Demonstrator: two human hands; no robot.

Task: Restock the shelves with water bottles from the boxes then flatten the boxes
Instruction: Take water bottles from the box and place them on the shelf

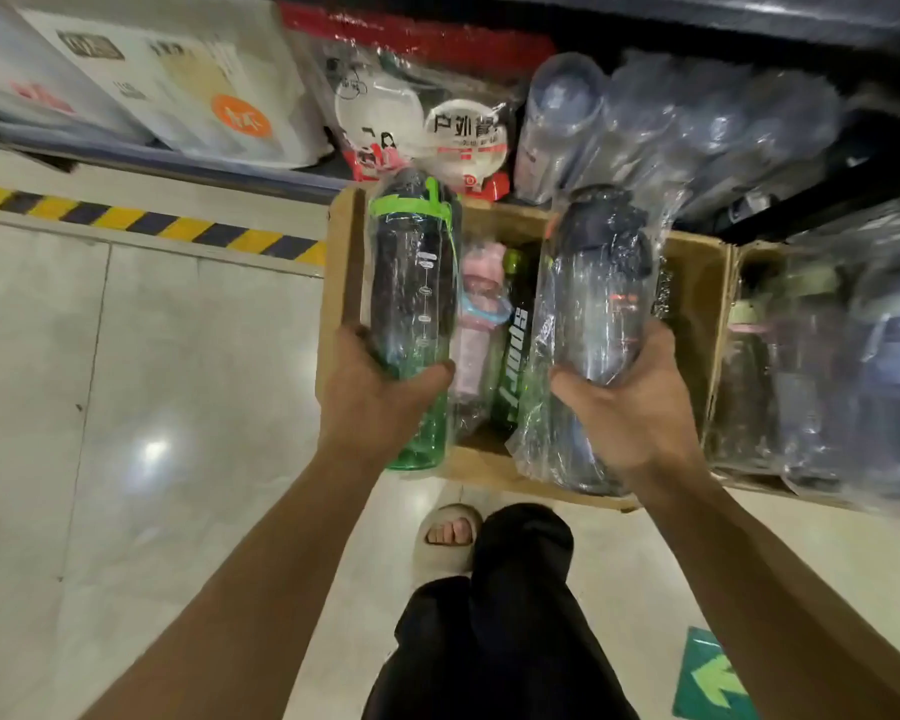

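Observation:
My left hand (380, 402) grips a green water bottle (414, 304) in clear plastic wrap, its lid pointing away from me. My right hand (630, 402) grips a dark grey wrapped bottle (598, 314) the same way. Both bottles hang above an open cardboard box (692, 304) on the floor. Inside the box lie a pink bottle (476, 314) and a green bottle with white lettering (513, 366). A second open box (749, 272) of wrapped bottles stands to the right.
Wrapped bottles (645, 127) and bagged goods (411, 111) fill the low shelf beyond the box. A white carton (188, 80) sits at the shelf's left. Yellow-black tape (141, 220) marks the floor. My leg and sandalled foot (450, 532) stand just before the box.

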